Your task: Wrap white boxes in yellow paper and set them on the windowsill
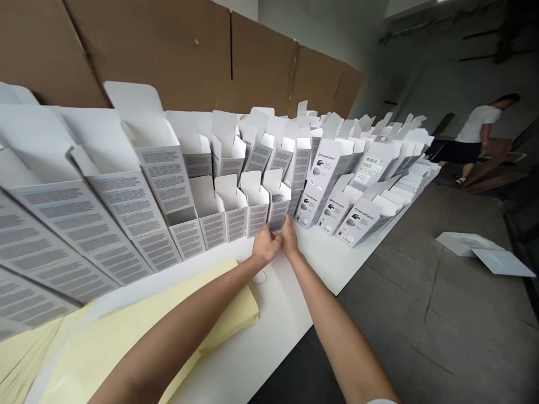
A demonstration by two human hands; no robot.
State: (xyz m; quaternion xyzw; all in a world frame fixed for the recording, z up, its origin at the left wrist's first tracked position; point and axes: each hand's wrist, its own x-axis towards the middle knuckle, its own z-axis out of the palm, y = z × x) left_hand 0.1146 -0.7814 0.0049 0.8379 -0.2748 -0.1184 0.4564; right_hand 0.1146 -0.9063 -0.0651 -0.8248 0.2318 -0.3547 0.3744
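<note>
White carton (278, 210) between left fingers (272, 238) and right fingers (288, 227)

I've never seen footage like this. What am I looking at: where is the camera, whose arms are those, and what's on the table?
This picture comes from a camera worn on a person's head, looking forward and down, so the two bare arms rising from the bottom are that person's own. No machine is involved. The left hand and the right hand meet at the lower part of an open white printed carton, touching it, though it's hard to tell whether it is firmly held. Rows of similar white cartons stand with their flaps up along the white tabletop, beside a stack of pale yellow paper sheets. Large brown cardboard sheets line the wall. Farther off to the right, a co-worker in a white T-shirt is on the grey concrete floor.
</note>
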